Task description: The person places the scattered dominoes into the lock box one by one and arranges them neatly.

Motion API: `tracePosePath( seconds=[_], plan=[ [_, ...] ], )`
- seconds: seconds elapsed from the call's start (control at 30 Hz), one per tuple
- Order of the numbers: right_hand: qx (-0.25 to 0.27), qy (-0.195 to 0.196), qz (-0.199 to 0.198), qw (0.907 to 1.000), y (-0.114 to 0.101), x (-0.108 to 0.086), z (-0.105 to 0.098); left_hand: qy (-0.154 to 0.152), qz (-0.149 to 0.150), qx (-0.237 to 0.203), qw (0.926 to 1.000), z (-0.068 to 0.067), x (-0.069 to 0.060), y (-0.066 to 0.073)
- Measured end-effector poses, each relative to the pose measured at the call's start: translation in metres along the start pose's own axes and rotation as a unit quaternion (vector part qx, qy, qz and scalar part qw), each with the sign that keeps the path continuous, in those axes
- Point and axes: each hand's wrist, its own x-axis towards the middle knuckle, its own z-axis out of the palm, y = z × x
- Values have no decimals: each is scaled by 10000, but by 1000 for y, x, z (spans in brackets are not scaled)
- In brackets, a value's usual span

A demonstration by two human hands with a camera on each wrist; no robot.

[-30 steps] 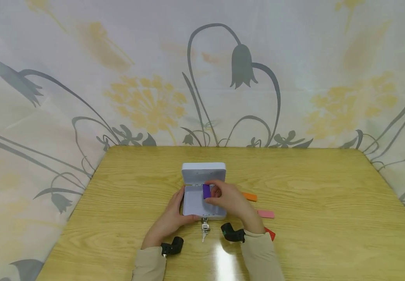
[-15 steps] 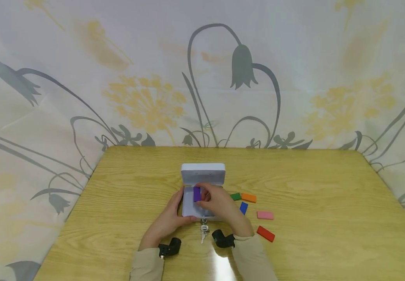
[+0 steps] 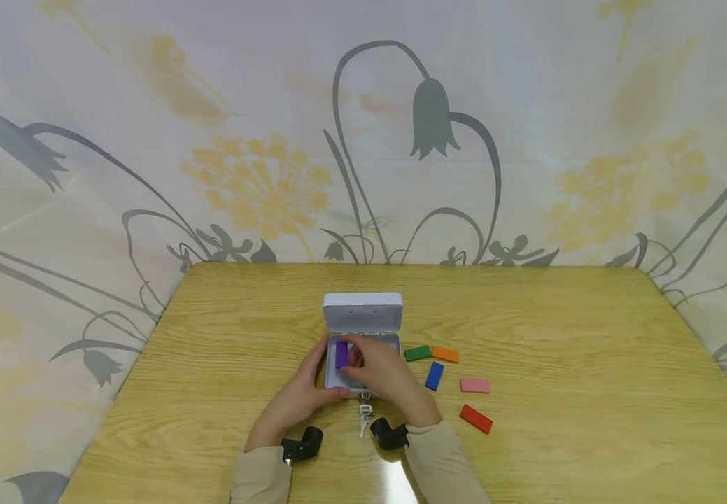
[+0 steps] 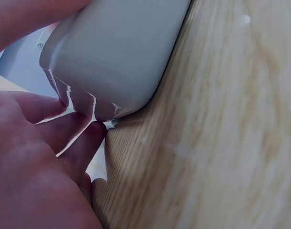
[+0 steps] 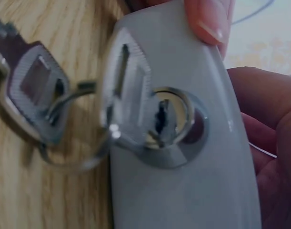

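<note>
A small white metal box stands on the table with its lid raised. My left hand grips its left side, thumb at the front edge and fingers along the side; in the left wrist view the fingers touch the box wall. My right hand pinches a purple rectangular block by its ends, over the left part of the box's inside. Whether the block touches the box floor I cannot tell. A key sits in the front lock, and a second key hangs from its ring.
Right of the box lie several loose blocks: green, orange, blue, pink and red. A flower-patterned cloth rises behind the wooden table.
My right hand has carried the purple block leftward and slightly nearer within the box. Green and blue blocks have come into sight behind it. The left hand keeps its hold.
</note>
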Motion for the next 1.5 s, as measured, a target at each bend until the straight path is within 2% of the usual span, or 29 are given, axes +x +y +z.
tracePosePath(
  seconds=[0.13,0.27,0.4,0.57,0.87,0.97,1.1,1.17,1.27,1.4,1.5],
  plan=[
    [-205,75,7,9998,-1,0,1,8,18,-58,10000,0,1,0],
    [-635,188,25,9978,-2,1,2,-47,59,-126,9999,0,4,-1],
    [-868,166,-89,9960,-4,3,3,-28,81,-163,9998,-1,4,-4],
    [-967,112,-110,9952,-6,6,4,-20,120,-169,9998,-4,5,-4],
    [-925,-66,209,9955,-6,8,10,17,156,-237,9996,-2,2,-6],
    [-941,-102,333,9950,-7,6,12,-56,131,-321,9994,-1,-2,1],
    [-994,-31,450,9940,-7,6,13,-195,46,-344,9992,-4,-9,22],
    [-1005,-21,472,9938,-7,7,12,-199,21,-310,9993,-5,-10,26],
    [-965,-46,504,9941,-7,8,12,-125,49,-257,9996,-4,-6,17],
    [-941,-44,480,9944,-6,9,11,-76,161,-191,9997,-2,1,-1],
    [-885,-63,461,9950,-7,10,12,-74,174,-176,9997,-3,2,-4]
  ],
)
